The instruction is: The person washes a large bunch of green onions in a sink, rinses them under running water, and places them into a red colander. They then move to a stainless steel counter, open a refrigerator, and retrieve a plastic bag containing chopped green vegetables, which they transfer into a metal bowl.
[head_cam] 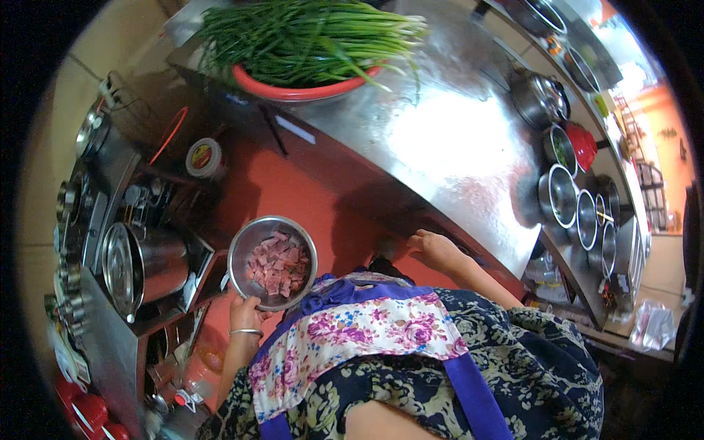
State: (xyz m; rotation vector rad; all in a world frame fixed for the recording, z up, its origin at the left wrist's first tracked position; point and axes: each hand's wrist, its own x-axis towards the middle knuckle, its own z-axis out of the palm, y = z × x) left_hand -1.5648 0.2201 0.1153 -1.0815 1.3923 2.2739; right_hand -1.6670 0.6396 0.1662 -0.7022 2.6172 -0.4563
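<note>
My left hand (246,316) grips the near rim of a round stainless steel bowl (237,263), a metal bangle on the wrist. Chunks of raw-looking reddish meat (279,264) lie inside the bowl, which hangs above the red floor. On the other side of my body, my right hand (437,248) is beside the front edge of the steel worktable (357,129). Its fingers are loosely curled; nothing can be made out in them, and the palm is hidden. A red-rimmed basin (308,93) at the table's far end is heaped with green onions (308,41).
Several steel bowls (558,195) and a kettle (536,102) stand along the right. To the left are a large lidded steel pot (159,267) and a counter (110,313) with its edge facing me. A white lidded tub (203,158) stands farther forward, near the red floor (291,187).
</note>
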